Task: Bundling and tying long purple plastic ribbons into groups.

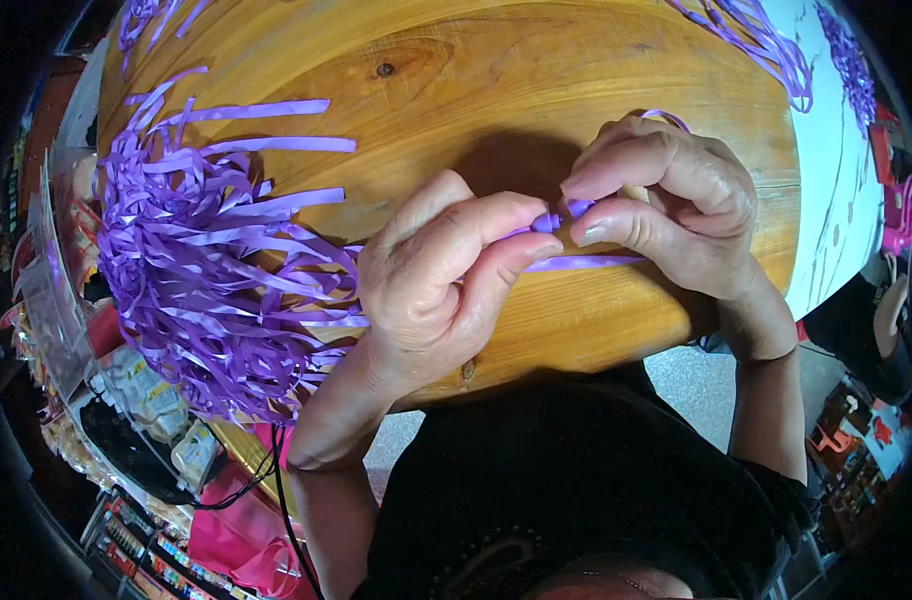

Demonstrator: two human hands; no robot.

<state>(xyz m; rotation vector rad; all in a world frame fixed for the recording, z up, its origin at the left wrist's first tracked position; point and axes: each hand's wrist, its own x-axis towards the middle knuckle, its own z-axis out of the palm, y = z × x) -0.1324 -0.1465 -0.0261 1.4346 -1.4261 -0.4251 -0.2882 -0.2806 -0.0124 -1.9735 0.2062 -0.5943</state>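
Over the wooden table my left hand [421, 270] pinches a small purple plastic connector piece [547, 223] between thumb and forefinger. Facing it, a second small purple connector piece [579, 207] is pinched in the fingertips of my right hand [691, 195]. The two pieces are very close, with a narrow gap between them. Below the fingers a flat purple ribbon [586, 263] runs sideways from one hand to the other, and a loop of ribbon [666, 120] shows above my right hand. The ribbon's ends are mostly hidden by my fingers.
A large tangled heap of purple ribbons [196, 270] covers the table's left side. More purple ribbons [756, 50] lie at the far right, near a white marbled surface [826, 200]. The wooden tabletop [536, 80] has a rounded edge. Black cables [279, 480] hang at lower left.
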